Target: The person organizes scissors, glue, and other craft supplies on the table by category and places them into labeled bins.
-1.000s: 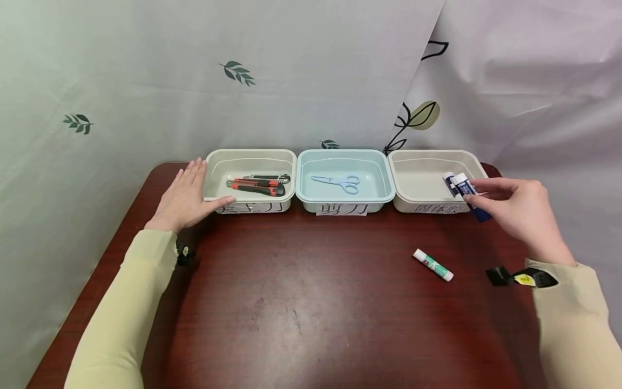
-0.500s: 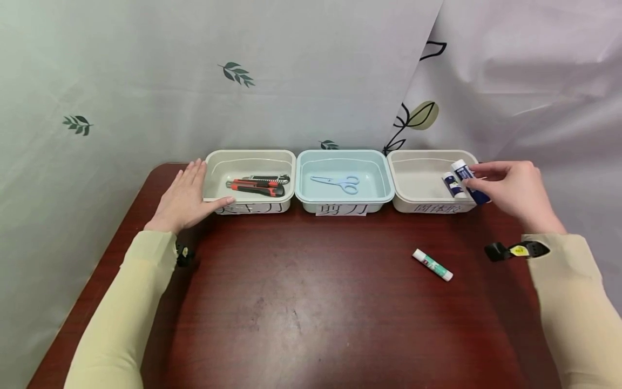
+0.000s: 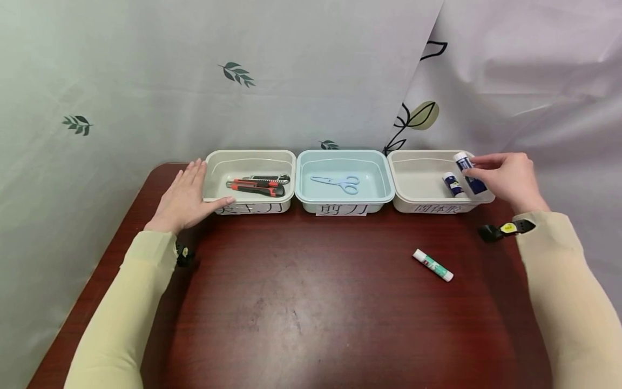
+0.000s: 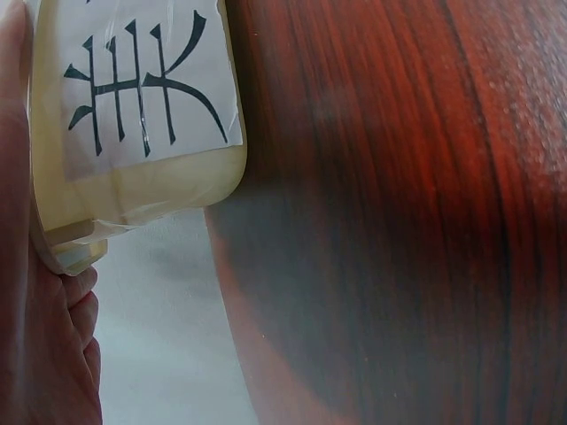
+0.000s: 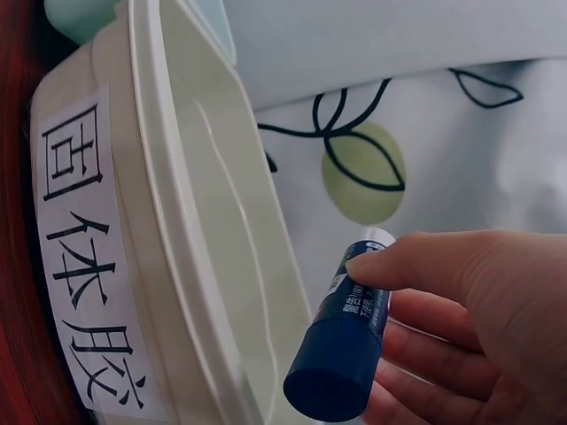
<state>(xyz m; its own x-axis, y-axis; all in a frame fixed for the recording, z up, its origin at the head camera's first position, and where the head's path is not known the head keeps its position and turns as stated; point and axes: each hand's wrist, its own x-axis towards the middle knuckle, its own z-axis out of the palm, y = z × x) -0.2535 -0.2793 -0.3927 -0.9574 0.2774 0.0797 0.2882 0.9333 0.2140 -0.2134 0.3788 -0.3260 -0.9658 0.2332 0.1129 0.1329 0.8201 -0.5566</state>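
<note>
My right hand [image 3: 510, 175] pinches a dark blue glue stick [image 5: 341, 341] with a white end, holding it tilted over the right end of the right cream bin [image 3: 413, 173]. Inside that bin lies another dark blue glue stick [image 3: 454, 185]. A green and white glue stick [image 3: 432, 265] rests on the table in front of it. My left hand [image 3: 182, 200] lies with straight fingers against the left side of the left cream bin [image 3: 250, 154], its thumb over the front rim. Several utility knives [image 3: 257, 186] lie in that bin.
Between the cream bins stands a light blue bin [image 3: 303, 189] holding light blue scissors [image 3: 342, 183]. Each bin bears a paper label on its front. The bins line the back of the dark red table [image 3: 301, 302], and a leaf-patterned cloth [image 3: 311, 81] hangs behind.
My right hand has moved back and slightly left, carrying the blue glue stick from the bin's front right corner to over its inside. The left hand stays in place.
</note>
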